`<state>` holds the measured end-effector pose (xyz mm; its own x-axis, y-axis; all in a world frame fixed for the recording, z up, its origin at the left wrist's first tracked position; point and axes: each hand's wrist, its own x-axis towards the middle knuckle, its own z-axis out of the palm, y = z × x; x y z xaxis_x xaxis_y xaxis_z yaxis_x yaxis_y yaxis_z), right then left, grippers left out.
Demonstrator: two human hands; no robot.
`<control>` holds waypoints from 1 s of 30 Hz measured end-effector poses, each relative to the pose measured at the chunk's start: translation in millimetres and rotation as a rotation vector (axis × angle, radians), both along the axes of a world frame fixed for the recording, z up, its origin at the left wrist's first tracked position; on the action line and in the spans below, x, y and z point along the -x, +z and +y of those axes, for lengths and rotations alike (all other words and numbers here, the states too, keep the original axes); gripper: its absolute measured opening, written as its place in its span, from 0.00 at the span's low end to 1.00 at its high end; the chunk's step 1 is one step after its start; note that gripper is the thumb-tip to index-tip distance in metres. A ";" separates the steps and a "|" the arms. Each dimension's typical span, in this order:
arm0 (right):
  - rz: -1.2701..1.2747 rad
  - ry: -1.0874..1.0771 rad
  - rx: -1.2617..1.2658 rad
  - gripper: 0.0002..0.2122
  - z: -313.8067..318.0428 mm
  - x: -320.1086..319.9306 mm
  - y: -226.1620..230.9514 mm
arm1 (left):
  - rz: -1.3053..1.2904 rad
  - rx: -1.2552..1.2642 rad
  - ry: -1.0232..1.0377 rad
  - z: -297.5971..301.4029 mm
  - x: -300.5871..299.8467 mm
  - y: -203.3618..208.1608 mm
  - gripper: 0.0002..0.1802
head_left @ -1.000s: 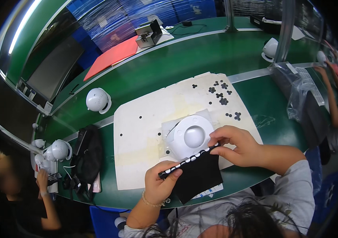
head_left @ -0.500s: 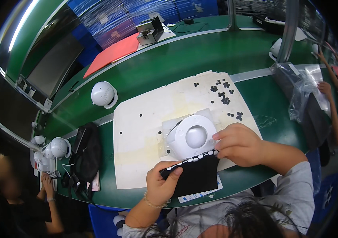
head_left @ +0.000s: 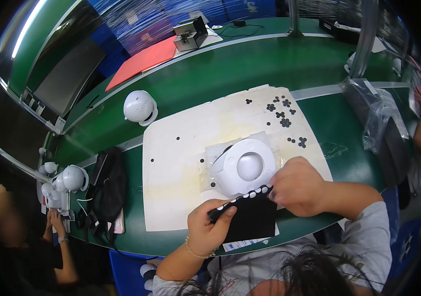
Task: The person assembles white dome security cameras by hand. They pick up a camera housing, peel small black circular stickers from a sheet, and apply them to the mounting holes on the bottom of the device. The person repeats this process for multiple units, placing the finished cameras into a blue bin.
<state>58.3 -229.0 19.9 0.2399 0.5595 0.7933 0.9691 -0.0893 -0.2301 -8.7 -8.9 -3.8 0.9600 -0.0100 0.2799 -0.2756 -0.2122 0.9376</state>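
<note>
Left grip [head_left: 209,223] pinches black sheet [head_left: 252,219], right grip [head_left: 297,187] blurred, hold unclear, white housing [head_left: 229,176] and black discs [head_left: 285,123] beyond.

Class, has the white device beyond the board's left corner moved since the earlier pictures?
Yes: the white device has shifted right, judged against the pale board.

1 head-worn fisheye view looks down, near the left hand [head_left: 207,226] and right hand [head_left: 297,187]
</note>
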 end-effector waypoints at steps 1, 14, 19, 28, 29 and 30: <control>0.059 -0.004 -0.077 0.17 2.7 -0.4 -0.9 | -0.045 -0.022 -0.002 -0.4 -1.3 -2.2 0.08; 0.188 0.198 -0.066 0.14 20.7 -10.0 -5.4 | -0.297 -0.212 -0.038 0.0 -11.9 -7.0 0.12; 0.598 0.019 -0.245 0.26 17.3 -43.3 -2.2 | -0.388 -0.391 -0.205 2.6 -16.0 -18.0 0.17; 0.663 0.031 -0.229 0.27 21.1 -52.1 -3.3 | -0.380 -0.430 -0.218 5.2 -16.1 -18.0 0.20; 0.650 0.021 -0.215 0.27 21.0 -51.3 -1.9 | -0.379 -0.429 -0.221 5.3 -16.3 -17.8 0.20; 0.639 0.011 -0.200 0.27 21.1 -50.7 -1.6 | -0.378 -0.428 -0.224 5.4 -16.3 -17.2 0.20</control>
<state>109.1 -207.9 18.3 0.6920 0.4213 0.5861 0.6376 0.0239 -0.7700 7.5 -3.6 -21.0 0.7567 -0.3864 0.5273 -0.6537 -0.4468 0.6108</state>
